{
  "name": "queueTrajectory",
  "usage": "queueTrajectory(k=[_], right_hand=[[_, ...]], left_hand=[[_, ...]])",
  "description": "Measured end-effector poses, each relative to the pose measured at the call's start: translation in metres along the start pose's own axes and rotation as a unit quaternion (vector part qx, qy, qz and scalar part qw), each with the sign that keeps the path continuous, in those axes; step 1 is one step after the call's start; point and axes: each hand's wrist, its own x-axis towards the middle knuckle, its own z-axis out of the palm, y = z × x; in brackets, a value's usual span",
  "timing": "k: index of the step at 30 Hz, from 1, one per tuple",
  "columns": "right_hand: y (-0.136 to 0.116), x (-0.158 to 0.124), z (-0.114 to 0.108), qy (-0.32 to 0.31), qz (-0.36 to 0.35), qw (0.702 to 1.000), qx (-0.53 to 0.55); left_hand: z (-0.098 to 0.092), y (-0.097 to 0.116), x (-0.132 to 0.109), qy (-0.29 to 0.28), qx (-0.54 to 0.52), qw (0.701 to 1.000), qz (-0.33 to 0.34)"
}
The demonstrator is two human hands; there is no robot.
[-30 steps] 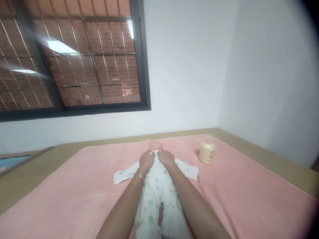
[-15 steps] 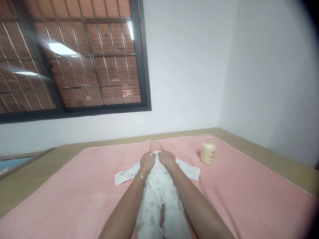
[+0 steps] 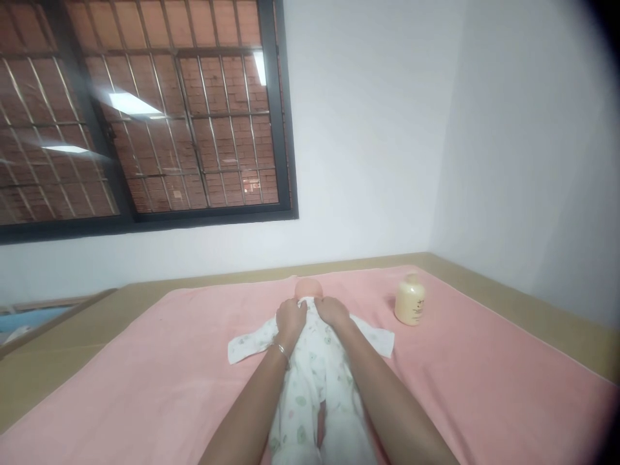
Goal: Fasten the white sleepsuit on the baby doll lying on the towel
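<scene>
A doll [image 3: 309, 288] lies on its back on a pink towel [image 3: 169, 368], its rounded head at the far end. It wears a white baby romper [image 3: 310, 349] with a small green print, sleeves spread to both sides and legs towards me. At the left of the collar, my left hand [image 3: 290, 320], with a bracelet on its wrist, is closed on the romper's cloth. Across from it my right hand [image 3: 332, 311] grips the right shoulder of the romper, thumb by the neckline. The fingertips of both hands are hidden.
A cream-yellow bottle [image 3: 410, 301] stands on the towel to the right of the doll. Under the towel is a tan padded surface [image 3: 155, 278] that meets white walls [image 3: 368, 129]. A dark-framed barred window [image 3: 194, 129] is at the upper left.
The view has shifted slightly, so everything sits a little further right and lower. Both hands keep their hold at the romper's collar, with no clear movement of the doll.
</scene>
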Motion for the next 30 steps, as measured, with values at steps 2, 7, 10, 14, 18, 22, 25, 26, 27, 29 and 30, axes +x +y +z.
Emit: queueTrajectory(k=[2,7,10,14,18,22,25,26,27,29,30], right_hand=[[-0.003,-0.001,-0.004,0.002,-0.009,1.0,-0.003],[-0.007,-0.003,-0.01,-0.002,-0.007,1.0,-0.012],[0.001,-0.002,-0.007,-0.008,0.01,1.0,-0.014],[0.004,0.0,-0.007,-0.014,0.009,1.0,-0.026],[-0.004,-0.002,-0.011,-0.004,-0.001,1.0,-0.03],[-0.006,-0.002,-0.006,0.013,-0.011,1.0,-0.02],[-0.001,0.0,-0.002,0.007,0.004,1.0,-0.004],[0.001,0.002,-0.002,0.002,0.004,1.0,0.0],[0.002,0.003,-0.003,-0.002,0.001,1.0,0.002],[0.002,0.004,-0.006,-0.005,-0.008,1.0,0.002],[0.0,0.004,-0.008,-0.004,-0.014,1.0,0.002]], left_hand=[[0.002,-0.003,0.002,-0.016,-0.006,1.0,-0.009],[0.004,-0.005,0.006,-0.038,-0.003,0.999,-0.004],[0.003,-0.003,0.004,-0.007,0.004,1.0,0.029],[0.003,-0.003,0.003,0.02,0.007,0.998,0.054],[0.004,-0.005,0.007,-0.025,0.009,1.0,0.015],[0.004,-0.005,0.008,-0.053,0.017,0.998,0.018],[0.003,-0.002,0.005,-0.02,0.014,0.999,0.036],[0.003,-0.001,0.004,-0.011,0.012,0.999,0.036],[0.003,-0.001,0.004,-0.008,0.012,0.999,0.03],[0.003,0.0,0.004,-0.027,0.013,1.0,0.008],[0.002,-0.001,0.005,-0.044,0.012,0.999,-0.004]])
